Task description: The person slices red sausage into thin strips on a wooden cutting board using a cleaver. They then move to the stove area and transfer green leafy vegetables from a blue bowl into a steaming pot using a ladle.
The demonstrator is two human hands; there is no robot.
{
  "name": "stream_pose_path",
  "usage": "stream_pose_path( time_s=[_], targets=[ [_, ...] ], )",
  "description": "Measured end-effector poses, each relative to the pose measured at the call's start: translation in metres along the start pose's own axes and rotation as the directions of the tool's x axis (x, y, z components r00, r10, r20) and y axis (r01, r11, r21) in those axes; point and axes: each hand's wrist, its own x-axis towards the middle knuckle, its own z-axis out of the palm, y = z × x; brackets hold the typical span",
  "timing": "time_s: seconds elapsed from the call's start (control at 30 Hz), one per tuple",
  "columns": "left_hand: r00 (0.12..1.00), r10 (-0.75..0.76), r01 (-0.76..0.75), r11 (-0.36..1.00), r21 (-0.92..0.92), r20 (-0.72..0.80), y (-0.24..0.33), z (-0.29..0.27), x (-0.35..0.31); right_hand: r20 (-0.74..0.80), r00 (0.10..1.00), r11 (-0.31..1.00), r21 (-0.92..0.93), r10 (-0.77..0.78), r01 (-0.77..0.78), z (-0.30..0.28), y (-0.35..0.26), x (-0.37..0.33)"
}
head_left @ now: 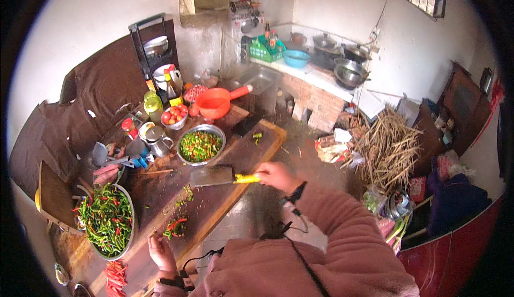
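Note:
My right hand [279, 177] grips the yellow handle of a cleaver [211, 176], whose broad dark blade lies flat over the wooden table [217, 203]. My left hand [162, 254] is at the table's near edge, its fingers drawn together; whatever they hold is too small to make out. Beside its fingertips sits a small pile of red and green chillies [175, 227]. Green scraps [188, 192] are scattered between that pile and the blade. Just beyond the cleaver stands a metal bowl [223, 143] of chopped red and green chillies. Left of my left hand is a big basin [131, 227] heaped with whole chillies.
Red chillies [115, 279] lie at the near left. Farther back are a bowl of tomatoes [174, 117], a red-orange colander [212, 104], a metal jug [158, 142] and bottles. A stove counter [316, 75] with pots stands beyond; dry stalks [390, 147] are piled at right.

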Motion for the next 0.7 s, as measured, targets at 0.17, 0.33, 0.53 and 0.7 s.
stream_pose_path(
  time_s=[0.17, 0.33, 0.53, 0.7],
  targets=[
    [0.991, 0.094, -0.106, 0.985, 0.134, 0.097, 0.001, -0.014, -0.011, -0.105, 0.940, 0.943, -0.032, 0.326, -0.330, -0.051, 0.035, -0.093],
    [0.992, 0.031, -0.031, 1.000, 0.002, 0.118, 0.028, -0.006, -0.015, -0.141, 0.870, 0.854, -0.174, 0.472, -0.491, -0.085, 0.097, -0.167],
    [0.976, 0.173, -0.186, 0.977, 0.100, 0.130, 0.112, 0.055, 0.001, -0.178, 0.866, 0.881, 0.012, 0.468, -0.473, -0.106, 0.183, -0.223],
    [0.925, 0.210, -0.179, 0.976, -0.124, 0.316, 0.207, 0.158, 0.005, -0.061, 0.745, 0.746, 0.099, 0.665, -0.658, -0.172, 0.227, -0.269]
  ],
)
